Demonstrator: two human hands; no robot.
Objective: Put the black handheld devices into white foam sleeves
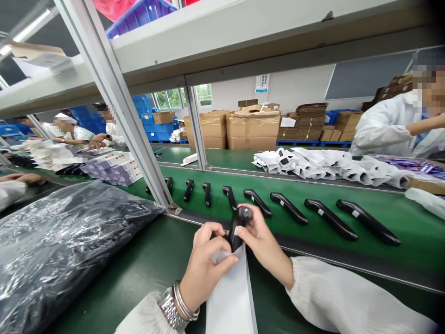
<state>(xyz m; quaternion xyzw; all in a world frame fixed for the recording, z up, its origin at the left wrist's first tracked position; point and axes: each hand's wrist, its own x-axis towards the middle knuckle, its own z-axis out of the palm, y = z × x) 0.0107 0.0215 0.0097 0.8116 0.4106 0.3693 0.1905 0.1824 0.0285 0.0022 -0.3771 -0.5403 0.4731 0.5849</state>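
Between my hands is a black angled handheld device point(237, 227) with a rounded head, its lower end at the mouth of a white sleeve bag point(231, 297). My right hand point(259, 239) is closed around the device's head, thumb pressed on its side. My left hand point(210, 255) pinches the top edge of the bag beside the device; some of its fingertips are hidden. The bag hangs down toward the bottom of the view. Just beyond, a row of similar black devices point(288, 208) lies on the green belt point(413, 227).
A black plastic bag point(76, 236) covers the left of the bench. A metal post point(118, 102) rises at left under an overhead shelf point(260, 37). White pouches point(330, 164) are heaped across the belt. Boxes point(113, 167) are stacked at left. A co-worker point(392, 120) sits at right.
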